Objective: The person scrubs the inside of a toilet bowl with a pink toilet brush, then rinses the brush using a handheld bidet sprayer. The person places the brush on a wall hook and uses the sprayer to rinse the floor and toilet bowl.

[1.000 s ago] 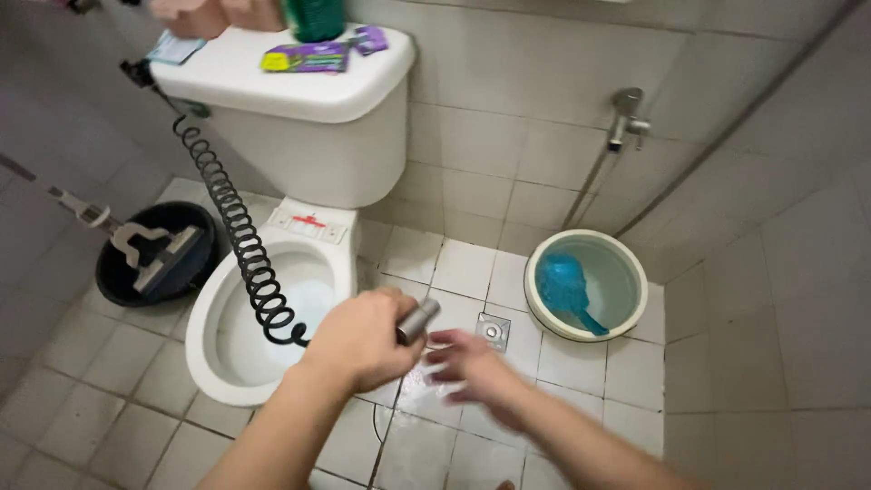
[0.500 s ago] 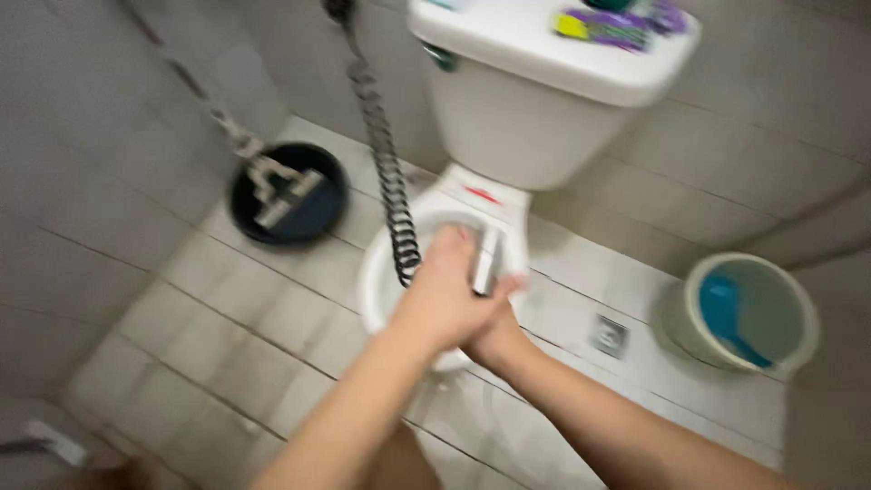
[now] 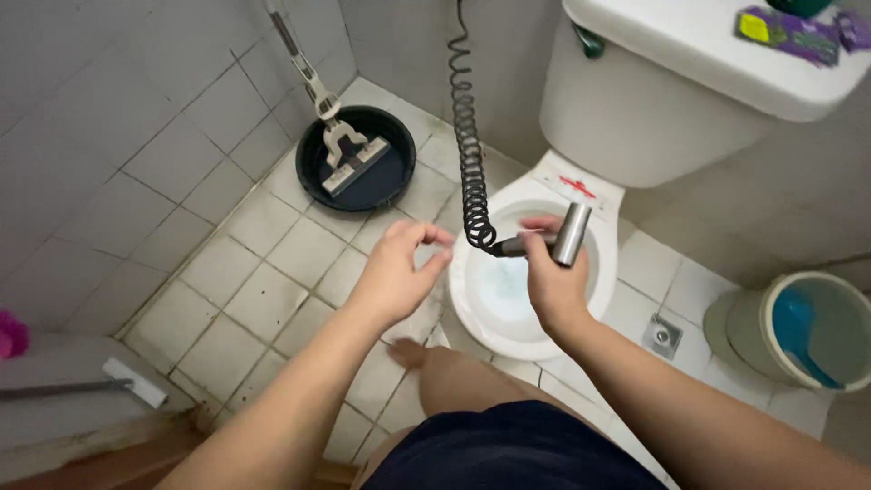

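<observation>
We held the metal sprayer head (image 3: 570,234) in our right hand (image 3: 552,277), grip closed, over the toilet bowl (image 3: 508,290); our left hand (image 3: 399,272) hovered empty, fingers loosely curled. Rinsing seemed underway; aiming downward looked necessary.

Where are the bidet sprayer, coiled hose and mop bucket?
bidet sprayer (image 3: 572,234), head view, on its metal head.
coiled hose (image 3: 469,154), head view, mid-coil.
mop bucket (image 3: 399,186), head view, on its rim.

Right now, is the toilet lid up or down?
Up, or perhaps missing. The toilet bowl is uncovered, with water showing inside. The right hand holds the metal sprayer over it.
</observation>
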